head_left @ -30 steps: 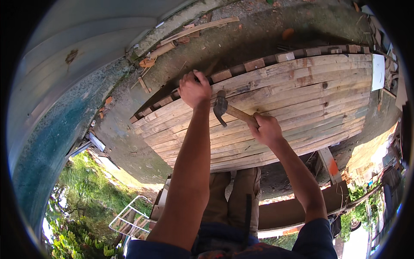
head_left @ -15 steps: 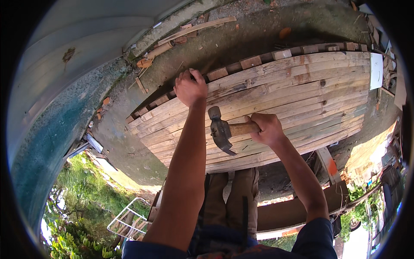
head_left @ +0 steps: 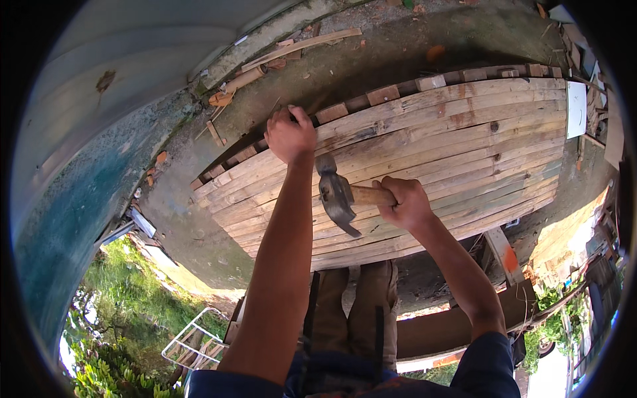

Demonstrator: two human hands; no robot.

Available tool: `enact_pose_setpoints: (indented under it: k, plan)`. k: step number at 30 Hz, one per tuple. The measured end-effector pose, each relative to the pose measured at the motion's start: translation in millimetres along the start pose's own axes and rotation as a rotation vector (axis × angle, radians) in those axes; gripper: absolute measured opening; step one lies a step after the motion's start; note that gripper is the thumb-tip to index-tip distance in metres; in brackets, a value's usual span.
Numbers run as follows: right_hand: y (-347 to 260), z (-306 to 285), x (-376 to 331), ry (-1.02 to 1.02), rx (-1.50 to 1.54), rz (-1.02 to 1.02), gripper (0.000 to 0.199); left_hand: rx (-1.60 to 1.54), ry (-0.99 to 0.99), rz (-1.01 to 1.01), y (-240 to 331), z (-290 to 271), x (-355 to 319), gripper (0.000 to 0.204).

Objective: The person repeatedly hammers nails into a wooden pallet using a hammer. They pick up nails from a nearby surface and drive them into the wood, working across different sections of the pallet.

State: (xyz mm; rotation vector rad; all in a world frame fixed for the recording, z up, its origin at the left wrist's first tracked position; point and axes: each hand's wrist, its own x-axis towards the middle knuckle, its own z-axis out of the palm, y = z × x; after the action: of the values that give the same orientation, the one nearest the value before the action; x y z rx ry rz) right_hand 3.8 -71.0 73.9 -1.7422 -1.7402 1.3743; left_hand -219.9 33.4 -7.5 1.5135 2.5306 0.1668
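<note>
A panel of narrow, weathered wooden slats [head_left: 438, 142] lies before me on a row of short wooden blocks. At its far left edge, my left hand [head_left: 290, 134] is closed, with curled fingers going over the edge; their tips are hidden. My right hand [head_left: 406, 203] is wrapped around the wooden handle of a claw hammer [head_left: 338, 197]. The hammer's dark metal head hangs over the slats near my left forearm, round face pointing away from me and claw toward me. I cannot see any nail.
Wood scraps [head_left: 302, 50] lie on the concrete ground beyond the panel. A blue-green wall [head_left: 73, 186] curves along the left. One white sheet [head_left: 576, 109] sits at the panel's right end. A white metal frame [head_left: 194, 339] stands lower left, and a brown board [head_left: 458, 328] lies lower right.
The hammer head has shifted slightly left and its face has tilted a little. My right hand has moved slightly left with it. My left hand keeps its place at the panel edge.
</note>
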Motion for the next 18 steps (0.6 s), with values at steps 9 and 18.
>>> enact_pose_setpoints:
  k: [9,18]
  plan:
    - [5.3,18.0,-3.3,0.006,-0.08,0.023,0.016,-0.156,-0.039,-0.059,-2.0,-2.7,0.4,0.043]
    - [-12.4,15.1,-3.2,-0.043,-0.092,0.273,0.016,-0.19,-0.006,-0.066,-2.3,-2.5,-1.5,0.043]
